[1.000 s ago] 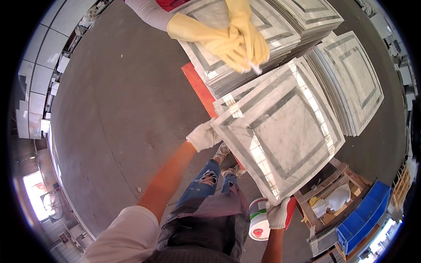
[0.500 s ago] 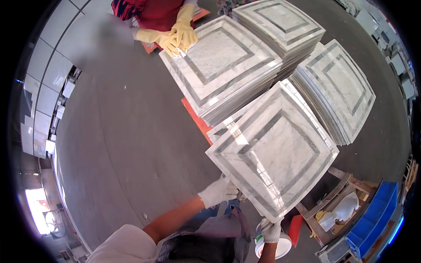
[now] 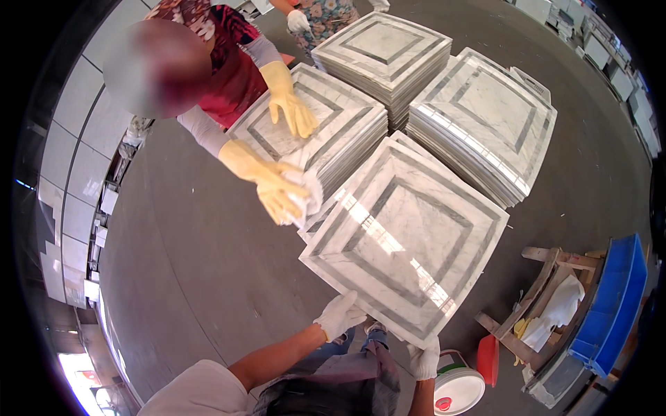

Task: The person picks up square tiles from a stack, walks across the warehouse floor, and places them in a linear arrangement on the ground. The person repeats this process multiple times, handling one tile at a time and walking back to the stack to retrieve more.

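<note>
A square polished marble tile [image 3: 444, 215], white with grey inlaid bands, is tilted in front of me over a stack of like tiles. My left hand [image 3: 340, 317], in a white glove, grips its lower left edge. At its nearest corner my right hand [image 3: 424, 359], also white-gloved, is closed round the edge, with the fingers partly hidden beneath. Just past the tile's left corner, a co-worker's yellow-gloved hand [image 3: 277, 197] holds a white cloth [image 3: 312, 192]. Their other yellow-gloved hand [image 3: 295, 114] is over the tile stack [image 3: 347, 107] at the far left.
Two more tile stacks [image 3: 385, 45] [image 3: 496, 104] stand beyond. Another person's white-gloved hand [image 3: 298, 21] shows at the back. On my right are a white bucket [image 3: 468, 388], a red container [image 3: 488, 360], a wooden frame [image 3: 520, 343] with cloths and a blue bin [image 3: 614, 305].
The co-worker has leaned nearer, one yellow glove bringing the cloth towards my tile. My tile has shifted left in view, still in both hands. A second person has come into sight at the back.
</note>
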The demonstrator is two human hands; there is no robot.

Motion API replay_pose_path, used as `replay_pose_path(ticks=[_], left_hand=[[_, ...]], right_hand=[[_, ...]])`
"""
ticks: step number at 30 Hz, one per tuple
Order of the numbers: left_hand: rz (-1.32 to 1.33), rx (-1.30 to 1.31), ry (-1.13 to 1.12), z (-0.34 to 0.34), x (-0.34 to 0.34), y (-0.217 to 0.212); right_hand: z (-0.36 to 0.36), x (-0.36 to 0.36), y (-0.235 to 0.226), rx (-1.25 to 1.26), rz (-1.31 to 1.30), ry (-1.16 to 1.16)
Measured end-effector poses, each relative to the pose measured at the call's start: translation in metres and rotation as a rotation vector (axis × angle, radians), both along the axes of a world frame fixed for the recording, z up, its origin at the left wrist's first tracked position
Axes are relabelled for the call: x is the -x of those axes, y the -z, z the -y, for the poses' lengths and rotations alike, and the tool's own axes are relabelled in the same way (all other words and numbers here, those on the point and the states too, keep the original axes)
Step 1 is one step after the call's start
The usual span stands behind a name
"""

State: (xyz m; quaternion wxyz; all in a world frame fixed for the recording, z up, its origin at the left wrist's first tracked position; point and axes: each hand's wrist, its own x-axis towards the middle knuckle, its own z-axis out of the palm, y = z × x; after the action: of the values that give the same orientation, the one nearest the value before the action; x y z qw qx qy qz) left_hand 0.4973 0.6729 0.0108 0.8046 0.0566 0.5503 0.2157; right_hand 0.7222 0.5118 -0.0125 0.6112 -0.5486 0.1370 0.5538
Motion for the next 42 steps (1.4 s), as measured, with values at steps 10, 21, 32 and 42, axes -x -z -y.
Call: replay_pose_path(ticks=[10,21,32,42], left_hand=[[-0.203,0.034,-0.003,0.02,-0.033,-0.029],[0.028,0.274,0.211,0.1,-0.086,-0.03],[0.174,0.245,0.011,0.113,-0.109,-0.029],[0.107,0.184,-0.102,0.112,-0.092,-0.05]], right_hand=[[0.023,-0.016,0.047,-0.095,0.326,-0.252],[0.009,-0.008,0.037,-0.078,0.211,-0.246],[0.007,-0.011,0.016,-0.047,0.286,-0.259],[0.009,0.04,0.009,0.031,0.33,-0.212]])
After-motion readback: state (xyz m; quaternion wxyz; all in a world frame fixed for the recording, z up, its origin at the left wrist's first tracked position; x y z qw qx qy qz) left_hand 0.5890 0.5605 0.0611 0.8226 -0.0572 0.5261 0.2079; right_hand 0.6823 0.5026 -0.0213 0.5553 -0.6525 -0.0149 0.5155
